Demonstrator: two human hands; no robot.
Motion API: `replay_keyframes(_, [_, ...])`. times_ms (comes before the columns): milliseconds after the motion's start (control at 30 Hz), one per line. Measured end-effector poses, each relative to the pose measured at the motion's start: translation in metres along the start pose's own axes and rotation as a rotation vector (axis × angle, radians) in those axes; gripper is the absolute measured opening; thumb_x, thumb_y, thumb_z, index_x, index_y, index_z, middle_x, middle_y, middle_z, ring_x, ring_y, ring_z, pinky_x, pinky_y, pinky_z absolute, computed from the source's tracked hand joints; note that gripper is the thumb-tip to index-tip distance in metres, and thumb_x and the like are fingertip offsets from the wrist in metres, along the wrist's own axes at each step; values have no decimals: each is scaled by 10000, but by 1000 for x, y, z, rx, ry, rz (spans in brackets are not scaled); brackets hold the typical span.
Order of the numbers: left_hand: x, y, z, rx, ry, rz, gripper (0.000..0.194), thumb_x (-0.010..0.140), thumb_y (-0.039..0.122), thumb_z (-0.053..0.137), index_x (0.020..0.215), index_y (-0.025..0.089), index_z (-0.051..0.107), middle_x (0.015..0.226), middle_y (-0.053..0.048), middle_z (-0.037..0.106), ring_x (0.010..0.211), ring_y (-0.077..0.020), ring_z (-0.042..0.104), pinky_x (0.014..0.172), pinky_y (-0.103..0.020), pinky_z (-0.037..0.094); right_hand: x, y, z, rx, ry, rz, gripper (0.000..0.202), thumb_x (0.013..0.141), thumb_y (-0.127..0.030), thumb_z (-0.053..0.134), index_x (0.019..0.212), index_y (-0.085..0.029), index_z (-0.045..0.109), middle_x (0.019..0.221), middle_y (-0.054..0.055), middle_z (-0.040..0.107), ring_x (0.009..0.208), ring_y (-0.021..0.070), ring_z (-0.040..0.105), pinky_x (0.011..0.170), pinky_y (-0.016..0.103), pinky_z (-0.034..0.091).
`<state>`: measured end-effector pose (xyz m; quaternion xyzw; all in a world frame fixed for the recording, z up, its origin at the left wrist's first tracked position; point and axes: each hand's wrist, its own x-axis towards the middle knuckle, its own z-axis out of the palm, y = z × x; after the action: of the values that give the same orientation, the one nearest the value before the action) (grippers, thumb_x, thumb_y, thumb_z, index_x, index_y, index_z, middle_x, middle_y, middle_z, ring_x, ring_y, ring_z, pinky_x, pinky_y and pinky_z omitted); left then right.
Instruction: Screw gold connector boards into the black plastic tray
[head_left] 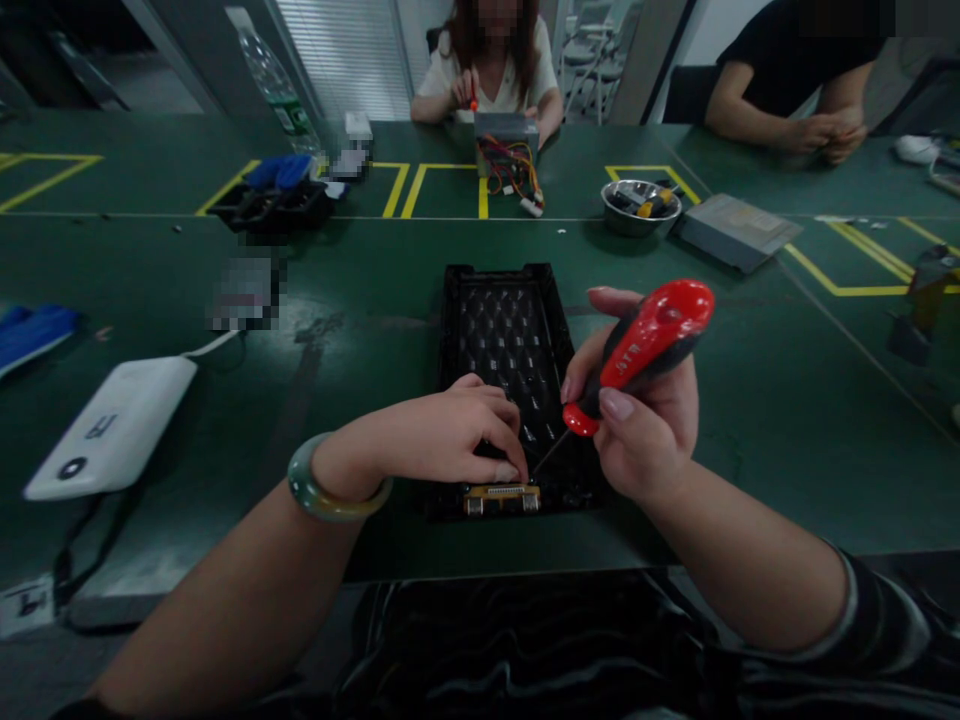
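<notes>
My right hand point(645, 420) is wrapped round the handle of a red and black screwdriver point(652, 335). Its thin shaft slants down to the left, with the tip at the near end of a black plastic casing point(559, 350). A small circuit board point(501, 498) with metal ports lies along that near end. My left hand point(476, 430) rests over the casing, its fingers curled and thumb and forefinger close together beside the screwdriver tip. Whatever those fingertips hold is hidden. A green bangle point(337, 490) circles the left wrist.
A white power bank point(112, 430) with a cable lies left. Farther back are a black tray point(270, 205) with blue gloves, a metal bowl point(641, 215) of tools and a grey metal box point(739, 230). A person across the table handles a power supply point(506, 130); another sits right.
</notes>
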<state>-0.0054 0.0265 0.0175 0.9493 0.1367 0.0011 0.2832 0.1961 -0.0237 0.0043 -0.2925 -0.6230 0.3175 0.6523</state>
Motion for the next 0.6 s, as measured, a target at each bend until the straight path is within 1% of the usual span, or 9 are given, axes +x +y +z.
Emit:
replay_keyframes(33, [0, 0, 0, 0, -1, -2, 169, 1003, 363, 647, 1032, 325, 809, 1051, 10, 735, 1034, -191, 610, 931, -354, 268, 0, -2, -1, 11, -20, 10, 510, 905, -498, 649, 1364, -307, 537, 1230, 58, 669, 667, 146, 609, 550, 345, 564])
replay_keyframes(100, [0, 0, 0, -3, -4, -7, 158, 997, 351, 656, 1031, 322, 807, 1061, 15, 742, 1039, -191, 615, 933, -353, 267, 0, -6, -3, 33, -81, 14, 539, 896, -477, 668, 1382, -291, 528, 1023, 44, 698, 635, 151, 601, 549, 348, 567])
replay_keyframes(167, [0, 0, 0, -10, -7, -8, 151, 994, 340, 658, 1033, 319, 803, 1090, 18, 747, 1051, -190, 619, 944, -354, 266, 0, -8, -4, 25, -151, 16, 544, 910, -489, 651, 1396, -292, 506, 824, 9, 657, 593, 156, 583, 542, 351, 563])
replay_keyframes(200, [0, 0, 1, -13, -7, -8, 150, 995, 338, 658, 1034, 318, 801, 1107, 19, 749, 1057, -191, 621, 952, -356, 266, 0, -9, -5, 13, -174, 16, 543, 916, -507, 639, 1396, -298, 497, 775, -3, 636, 571, 154, 573, 530, 348, 556])
replay_keyframes(267, [0, -1, 1, -18, -4, -6, 149, 995, 340, 658, 1035, 320, 800, 1131, 20, 749, 1067, -192, 623, 967, -359, 266, 0, -9, -4, -9, -187, 10, 537, 922, -528, 621, 1394, -309, 486, 765, -5, 633, 541, 144, 557, 490, 330, 531])
replay_keyframes(433, [-1, 0, 1, -24, 0, -9, 138, 986, 321, 669, 1019, 314, 802, 1099, 21, 753, 1054, -192, 626, 960, -354, 275, 0, -6, -2, 88, -135, -67, 527, 889, -403, 671, 1384, -294, 527, 791, 1, 636, 524, 123, 541, 439, 294, 497])
replay_keyframes(500, [-1, 0, 1, -26, 4, 0, 137, 982, 316, 672, 1022, 308, 803, 1076, 14, 755, 1036, -194, 627, 952, -352, 281, 0, -5, -1, 83, -130, -69, 522, 888, -417, 666, 1380, -312, 528, 844, 7, 655, 531, 121, 542, 441, 298, 506])
replay_keyframes(600, [-1, -1, 1, -28, 20, 10, 139, 982, 317, 672, 1027, 310, 803, 1065, 12, 755, 1025, -194, 626, 945, -346, 286, -1, -6, 1, 35, -95, -68, 494, 886, -481, 652, 1342, -334, 529, 980, 34, 687, 541, 124, 541, 435, 311, 514])
